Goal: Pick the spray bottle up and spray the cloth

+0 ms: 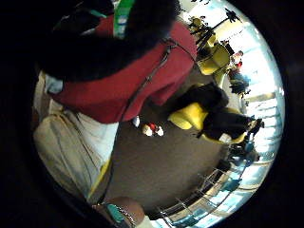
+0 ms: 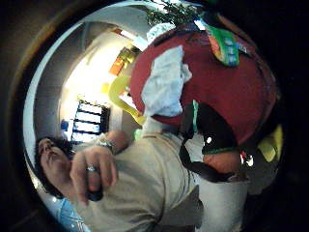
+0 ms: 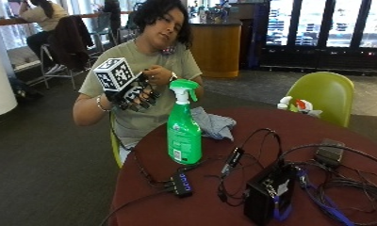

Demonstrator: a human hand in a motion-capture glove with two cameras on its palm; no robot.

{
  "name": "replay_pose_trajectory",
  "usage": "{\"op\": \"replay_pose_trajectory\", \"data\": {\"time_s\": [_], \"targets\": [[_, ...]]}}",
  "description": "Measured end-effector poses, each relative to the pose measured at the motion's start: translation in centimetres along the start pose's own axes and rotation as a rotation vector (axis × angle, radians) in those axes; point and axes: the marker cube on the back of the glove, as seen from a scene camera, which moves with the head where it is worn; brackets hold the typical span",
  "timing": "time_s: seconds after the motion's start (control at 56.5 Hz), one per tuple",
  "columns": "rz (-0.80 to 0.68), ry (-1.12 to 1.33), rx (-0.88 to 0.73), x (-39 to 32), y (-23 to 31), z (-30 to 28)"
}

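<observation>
A green translucent plastic spray bottle [image 3: 184,129] with a white trigger head and green nozzle cap is standing upright on the round dark-red table [image 3: 339,132], untouched. Just behind the bottle, toward the seated person, a crumpled grey-blue cloth [image 3: 215,123] is lying in soft folds near the table's edge. The gloved right hand [image 3: 137,96] is being held up in the air at chest height, behind and above the bottle and well apart from it, with its fingers hanging loosely curled and nothing held in them. The bare left hand [image 3: 157,75] is being held against the glove from behind, its fingers bent at the glove's straps. In front of the bottle, a small black hub [image 3: 181,182] is lying flat; beside it, a black rectangular box [image 3: 267,195] is sitting among tangled black cables [image 3: 251,141]. Beyond the table, a smooth lime-green chair [image 3: 323,94] is standing.
</observation>
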Motion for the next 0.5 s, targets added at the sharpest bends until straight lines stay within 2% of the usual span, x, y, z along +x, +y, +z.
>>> {"op": "replay_pose_trajectory", "data": {"time_s": [0.142, 0.319, 0.496], "targets": [[0.083, -0.138, 0.097, 1.2, -4.4, -0.2], [0.211, -0.475, 0.249, 3.5, -10.9, -0.2], [0.265, -0.799, 0.334, 4.7, -17.1, 0.4]]}}
